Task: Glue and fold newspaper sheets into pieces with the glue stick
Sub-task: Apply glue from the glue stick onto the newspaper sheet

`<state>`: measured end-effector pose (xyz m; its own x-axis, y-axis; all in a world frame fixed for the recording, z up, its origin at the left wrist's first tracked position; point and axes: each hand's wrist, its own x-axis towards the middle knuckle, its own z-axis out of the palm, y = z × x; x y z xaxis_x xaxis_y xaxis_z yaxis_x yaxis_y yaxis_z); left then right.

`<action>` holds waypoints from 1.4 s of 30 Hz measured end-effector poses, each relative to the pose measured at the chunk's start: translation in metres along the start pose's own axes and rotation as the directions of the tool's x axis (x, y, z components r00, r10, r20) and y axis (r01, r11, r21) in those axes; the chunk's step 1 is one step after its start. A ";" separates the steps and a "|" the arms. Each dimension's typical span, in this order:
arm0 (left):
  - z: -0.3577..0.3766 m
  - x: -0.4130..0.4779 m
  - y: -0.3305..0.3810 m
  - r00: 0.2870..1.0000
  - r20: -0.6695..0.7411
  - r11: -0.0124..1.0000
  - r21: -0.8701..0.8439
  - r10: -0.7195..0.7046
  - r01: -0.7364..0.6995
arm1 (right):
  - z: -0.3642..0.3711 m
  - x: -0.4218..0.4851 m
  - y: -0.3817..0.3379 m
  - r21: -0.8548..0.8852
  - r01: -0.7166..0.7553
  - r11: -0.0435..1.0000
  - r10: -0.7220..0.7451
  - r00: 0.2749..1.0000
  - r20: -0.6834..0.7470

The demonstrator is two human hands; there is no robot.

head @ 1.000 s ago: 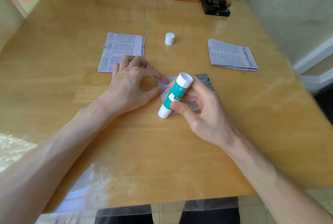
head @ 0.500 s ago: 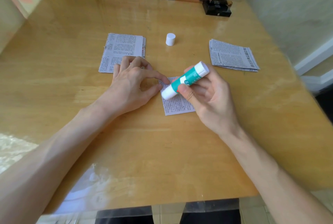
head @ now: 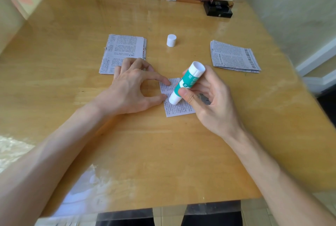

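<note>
Holding the glue stick (head: 187,82) tip-down on the sheet (head: 179,112), my right grip (head: 209,102) wraps its barrel. My left grip (head: 131,89), fingers extended, pins the sheet's edge. I judge gluing is underway and folding is left. Beyond, the cap (head: 171,40) stands between two piles (head: 123,49) on the desk (head: 163,153).

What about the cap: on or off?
Off: the cap stands on the table, apart from the glue stick in the right hand.

Print on the newspaper sheets (head: 234,56) and glue stick (head: 188,81) label is illegibly small.
</note>
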<state>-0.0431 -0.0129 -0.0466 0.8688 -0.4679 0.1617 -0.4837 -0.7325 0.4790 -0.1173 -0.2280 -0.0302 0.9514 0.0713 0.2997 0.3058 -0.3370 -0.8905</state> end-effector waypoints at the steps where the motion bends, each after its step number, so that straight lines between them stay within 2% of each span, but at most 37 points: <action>1: 0.000 0.000 0.001 1.000 0.001 1.000 0.003 0.002 -0.002 | 0.000 -0.002 -0.001 -0.004 -0.002 1.000 0.002 1.000 0.018; 10: -0.001 0.000 0.004 1.000 0.004 1.000 -0.013 0.001 -0.001 | 0.001 -0.011 -0.007 -0.228 0.128 0.965 -0.091 0.982 0.166; 18: 0.001 -0.001 0.002 1.000 -0.009 1.000 -0.021 0.014 -0.014 | 0.001 -0.014 -0.007 -0.280 0.142 0.949 -0.098 0.982 0.163; 26: 0.001 0.000 0.002 1.000 -0.001 1.000 -0.016 0.009 -0.009 | 0.001 -0.016 -0.008 -0.381 0.142 0.914 -0.121 0.989 0.080; 31: 0.001 0.000 0.001 1.000 -0.005 1.000 -0.025 0.008 -0.008 | -0.005 -0.017 -0.009 -0.346 0.138 0.928 -0.104 0.988 0.115; 36: -0.002 0.000 0.004 1.000 -0.001 1.000 -0.012 0.007 -0.007 | -0.012 -0.019 -0.008 -0.268 0.068 0.961 -0.019 0.983 0.182; 42: -0.001 0.000 0.003 1.000 -0.003 1.000 -0.008 0.004 -0.004 | -0.016 -0.019 -0.007 -0.280 0.047 0.959 0.008 0.981 0.194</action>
<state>-0.0443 -0.0142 -0.0444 0.8673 -0.4691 0.1663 -0.4861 -0.7268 0.4853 -0.1380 -0.2417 -0.0246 0.9431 0.2492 0.2202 0.3276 -0.5825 -0.7439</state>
